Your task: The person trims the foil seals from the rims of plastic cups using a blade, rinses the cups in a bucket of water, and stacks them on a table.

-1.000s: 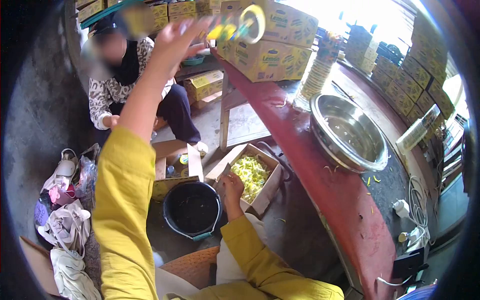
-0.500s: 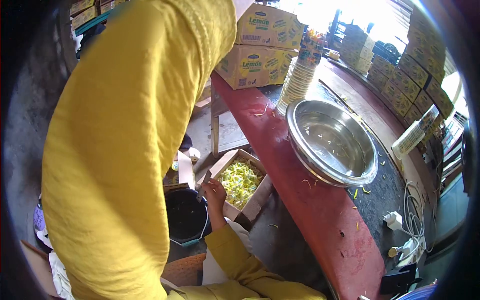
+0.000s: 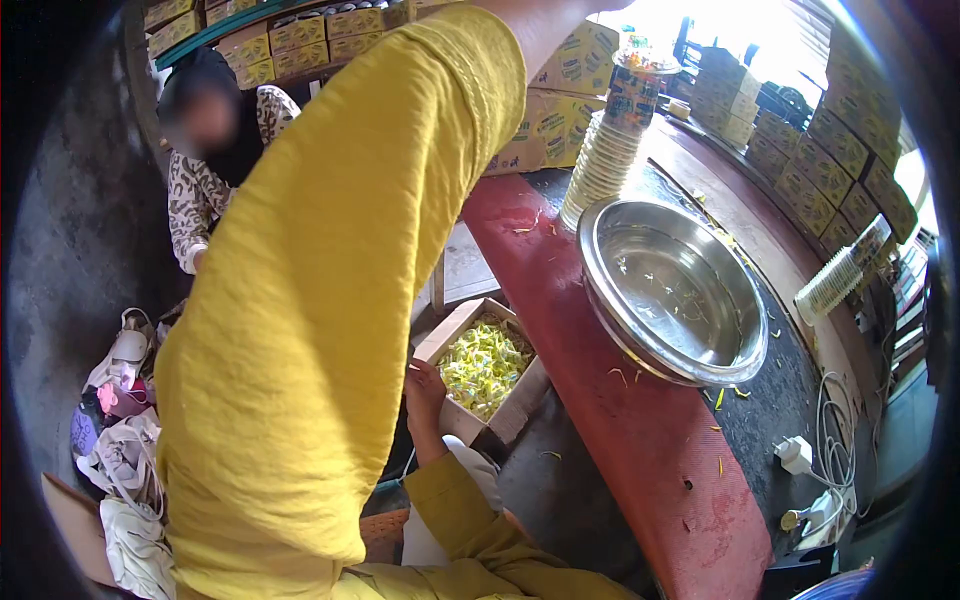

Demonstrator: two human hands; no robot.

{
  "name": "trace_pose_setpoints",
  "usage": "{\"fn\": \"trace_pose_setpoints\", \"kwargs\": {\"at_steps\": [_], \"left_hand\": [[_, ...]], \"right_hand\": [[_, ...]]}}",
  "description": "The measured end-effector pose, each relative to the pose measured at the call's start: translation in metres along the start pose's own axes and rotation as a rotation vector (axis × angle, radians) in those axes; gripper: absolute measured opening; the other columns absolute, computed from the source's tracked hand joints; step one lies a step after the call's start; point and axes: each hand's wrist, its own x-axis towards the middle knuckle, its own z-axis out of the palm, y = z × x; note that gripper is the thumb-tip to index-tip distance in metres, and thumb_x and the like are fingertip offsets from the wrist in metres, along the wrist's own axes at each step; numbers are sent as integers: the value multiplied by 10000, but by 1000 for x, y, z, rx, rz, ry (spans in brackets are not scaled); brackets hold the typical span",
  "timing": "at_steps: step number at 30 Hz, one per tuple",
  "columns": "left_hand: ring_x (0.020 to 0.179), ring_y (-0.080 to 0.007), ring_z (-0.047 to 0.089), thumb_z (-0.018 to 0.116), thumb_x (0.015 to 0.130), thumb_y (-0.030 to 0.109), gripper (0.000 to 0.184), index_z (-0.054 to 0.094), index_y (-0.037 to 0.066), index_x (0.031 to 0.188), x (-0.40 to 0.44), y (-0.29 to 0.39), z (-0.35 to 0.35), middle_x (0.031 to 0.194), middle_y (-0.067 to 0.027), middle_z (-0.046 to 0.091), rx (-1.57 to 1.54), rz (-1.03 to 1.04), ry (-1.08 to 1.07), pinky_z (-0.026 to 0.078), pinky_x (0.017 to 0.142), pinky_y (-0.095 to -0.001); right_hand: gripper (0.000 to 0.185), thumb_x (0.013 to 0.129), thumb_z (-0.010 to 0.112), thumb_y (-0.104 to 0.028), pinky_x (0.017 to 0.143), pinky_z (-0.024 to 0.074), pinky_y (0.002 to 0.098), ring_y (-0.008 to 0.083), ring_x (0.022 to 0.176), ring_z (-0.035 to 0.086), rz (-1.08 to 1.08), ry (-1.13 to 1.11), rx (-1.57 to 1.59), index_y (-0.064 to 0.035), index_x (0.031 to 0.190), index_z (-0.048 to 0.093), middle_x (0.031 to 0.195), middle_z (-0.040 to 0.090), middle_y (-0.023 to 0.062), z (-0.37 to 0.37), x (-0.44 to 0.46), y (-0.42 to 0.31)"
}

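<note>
My left arm, in a yellow sleeve [image 3: 300,300], rises across the view; its bare wrist [image 3: 550,22] leaves through the top edge, so the hand is out of sight. Low in the middle, my right hand [image 3: 425,400] is closed beside an open cardboard box [image 3: 520,400] of small yellow-green pieces [image 3: 480,370]. The left sleeve hides its fingertips and most of what it grips, a flat metal blade in the earlier frame. The black bucket beneath it is now almost wholly covered by the sleeve.
A steel basin [image 3: 675,290] with water stands on the red-and-black table [image 3: 620,430], beside stacked plastic cups [image 3: 605,160]. A white plug [image 3: 795,455] and cables lie at right. Lemon cartons [image 3: 565,125] stand behind. Another person [image 3: 215,150] sits at upper left, near bags [image 3: 125,450].
The view has shifted, bringing the other person and the bags into sight. My left sleeve has moved right, covering the bucket and the blade. My right hand stays beside the box.
</note>
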Motion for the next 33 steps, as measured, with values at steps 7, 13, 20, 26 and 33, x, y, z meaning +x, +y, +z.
{"fn": "trace_pose_setpoints", "kwargs": {"at_steps": [7,13,20,26,33], "left_hand": [[988,-255,505,741,611,325,912,168,-58,1208,-68,34,19,1109,-176,480,-418,-384,-217,451,800,-322],[944,-232,540,775,551,372,1132,9,-158,1195,-130,23,25,1028,-202,533,-368,-431,-371,406,859,-290],[1001,-281,519,733,581,420,1136,-1,-152,1234,-151,40,22,1051,-230,521,-305,-524,-292,389,882,-309],[1213,-368,280,678,617,494,1200,-133,-108,1265,-151,23,23,1292,-305,233,-422,-417,-292,268,986,-377],[1187,-317,275,643,736,320,737,204,65,1270,-200,49,-166,1288,-162,267,-375,-205,-3,218,987,-415]], "right_hand": [[301,672,679,-26,610,451,231,125,669,561,60,-32,76,14,939,546,739,591,70,-2,6,7],[284,689,657,-17,635,448,239,127,695,570,77,-54,117,27,947,544,791,604,82,-1,0,-10],[284,709,637,-33,661,440,232,113,752,566,-62,22,-59,24,972,546,837,608,77,1,8,24],[318,702,640,-43,647,437,228,115,740,556,59,10,39,29,992,533,822,600,70,0,0,-2],[360,670,676,-60,551,411,200,104,689,525,82,15,16,3,993,530,795,563,42,2,1,-10]]}}
